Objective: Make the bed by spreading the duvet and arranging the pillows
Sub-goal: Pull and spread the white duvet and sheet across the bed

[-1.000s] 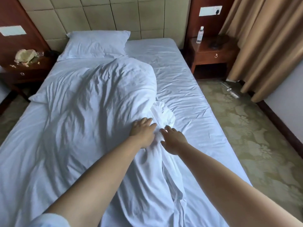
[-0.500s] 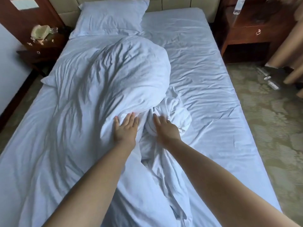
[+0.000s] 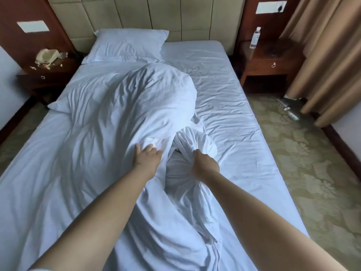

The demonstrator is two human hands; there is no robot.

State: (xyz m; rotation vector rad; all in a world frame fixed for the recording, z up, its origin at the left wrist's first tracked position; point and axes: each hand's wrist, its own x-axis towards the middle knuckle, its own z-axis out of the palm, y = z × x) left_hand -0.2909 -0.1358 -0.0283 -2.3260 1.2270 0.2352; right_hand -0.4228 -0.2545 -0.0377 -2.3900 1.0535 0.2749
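Observation:
A white duvet (image 3: 121,114) lies bunched in a long heap down the middle of the bed (image 3: 230,106), folded over on itself. My left hand (image 3: 147,157) rests on the heap's near edge, fingers curled into the fabric. My right hand (image 3: 204,165) is clenched around a twisted wad of the duvet just right of it. One white pillow (image 3: 127,45) lies flat at the head of the bed, on the left side. A second pillow's corner (image 3: 58,106) sticks out from under the duvet on the left.
Wooden nightstands flank the bed: the left one (image 3: 45,75) carries a beige object and scraps, the right one (image 3: 271,61) a water bottle (image 3: 255,38). Tan curtains (image 3: 328,55) hang at the right. Patterned carpet (image 3: 312,173) runs along the right side, with small items near the curtain.
My right hand has closed from flat into a fist on the duvet's bunched fabric. My left hand's fingers have curled into the heap. The view tilted up toward the headboard.

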